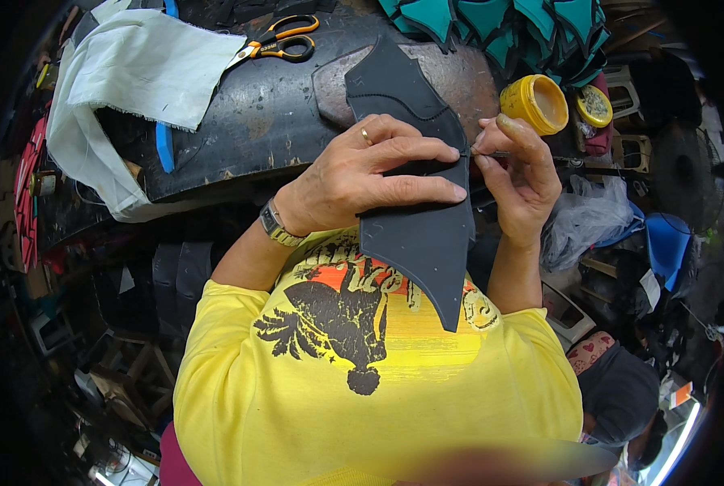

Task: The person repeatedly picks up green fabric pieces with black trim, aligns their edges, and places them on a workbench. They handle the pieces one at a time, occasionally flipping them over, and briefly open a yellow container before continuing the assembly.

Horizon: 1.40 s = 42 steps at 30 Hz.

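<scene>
A dark grey, flat cut piece like a shoe upper (pixel 415 235), with a curved stitched seam near its far end, lies lengthwise in front of me. Its far part rests over a worn brown slab on the bench, while the pointed near end hangs in front of my yellow shirt. My left hand (pixel 370 166) holds the piece, index and middle fingers stretched across its top and reaching its right edge. Thumb and fingertips of my right hand (pixel 520 166) are pinched together at that same edge, beside the left fingertips. Whatever small part they grip is mostly hidden.
Beyond my right hand stand an open yellow jar (pixel 534 105) of tan paste and a round yellow lid (pixel 594 106). Orange-handled scissors (pixel 281 42) lie beside white cloth (pixel 147 69) on the dark bench (pixel 240 150). Green pieces (pixel 532 32) are heaped at the far right.
</scene>
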Each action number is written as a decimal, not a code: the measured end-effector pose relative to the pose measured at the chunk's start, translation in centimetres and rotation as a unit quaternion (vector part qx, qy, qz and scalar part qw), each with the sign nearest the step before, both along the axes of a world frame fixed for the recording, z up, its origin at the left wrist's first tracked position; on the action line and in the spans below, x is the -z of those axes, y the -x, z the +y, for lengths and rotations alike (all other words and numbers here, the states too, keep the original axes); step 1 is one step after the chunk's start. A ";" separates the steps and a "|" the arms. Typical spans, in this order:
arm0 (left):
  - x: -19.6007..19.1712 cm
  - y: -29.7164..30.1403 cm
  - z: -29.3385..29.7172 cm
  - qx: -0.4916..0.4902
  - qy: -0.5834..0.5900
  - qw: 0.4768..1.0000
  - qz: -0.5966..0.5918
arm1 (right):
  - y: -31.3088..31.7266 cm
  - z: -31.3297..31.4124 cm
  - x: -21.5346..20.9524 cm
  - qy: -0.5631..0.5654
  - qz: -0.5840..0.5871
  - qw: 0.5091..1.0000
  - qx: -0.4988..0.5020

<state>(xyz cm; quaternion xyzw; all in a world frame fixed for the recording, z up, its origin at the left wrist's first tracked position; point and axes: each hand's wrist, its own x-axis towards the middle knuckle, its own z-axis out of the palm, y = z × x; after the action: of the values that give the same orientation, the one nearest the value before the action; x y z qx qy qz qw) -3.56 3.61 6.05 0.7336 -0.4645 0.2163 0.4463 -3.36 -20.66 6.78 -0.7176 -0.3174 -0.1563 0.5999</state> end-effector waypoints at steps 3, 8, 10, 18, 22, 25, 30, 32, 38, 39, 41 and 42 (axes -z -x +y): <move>0.2 -0.1 0.1 -0.002 0.002 1.000 0.005 | -0.1 0.1 0.0 0.000 -0.019 1.000 0.002; 0.3 -0.1 0.2 0.003 -0.006 1.000 0.004 | 0.1 0.2 -0.1 -0.004 0.011 1.000 0.001; 0.3 -0.1 0.2 0.005 -0.010 1.000 0.005 | 0.1 0.3 -0.2 0.005 0.010 1.000 -0.009; 0.5 -0.5 0.4 -0.003 0.016 0.999 0.040 | -0.1 0.4 -0.4 -0.012 -0.024 0.999 -0.019; 1.1 -0.7 0.0 0.023 0.127 0.986 0.105 | 0.0 0.8 -0.2 -0.006 -0.029 0.999 -0.012; 1.7 -0.6 -0.8 0.050 0.234 0.954 0.180 | -0.2 1.3 0.2 -0.055 -0.004 0.998 0.015; 2.3 -0.4 -0.7 0.087 0.317 0.891 0.313 | -1.3 1.9 0.3 -0.079 0.041 0.995 0.050; 2.5 -0.6 -0.8 0.134 0.347 0.864 0.339 | -1.4 2.3 0.4 -0.001 0.025 0.995 0.094; 2.6 -0.7 -0.5 0.082 0.347 0.847 0.394 | -1.8 3.6 0.3 0.098 0.002 0.985 0.139; 2.6 -0.7 -0.4 0.075 0.344 0.846 0.401 | -2.0 3.7 0.2 0.094 0.002 0.986 0.134; 2.7 -0.7 -0.3 0.059 0.334 0.845 0.414 | -2.3 3.9 0.0 0.096 -0.004 0.988 0.117; 2.8 -0.7 -0.3 0.065 0.342 0.841 0.415 | -2.4 3.9 -0.2 0.093 -0.010 0.989 0.111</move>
<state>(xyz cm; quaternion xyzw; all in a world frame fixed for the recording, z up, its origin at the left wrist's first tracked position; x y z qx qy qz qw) -2.85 3.27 3.26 0.5236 -0.1792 0.0070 0.8329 -0.97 -16.75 6.95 -0.7996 -0.2550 -0.1992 0.5059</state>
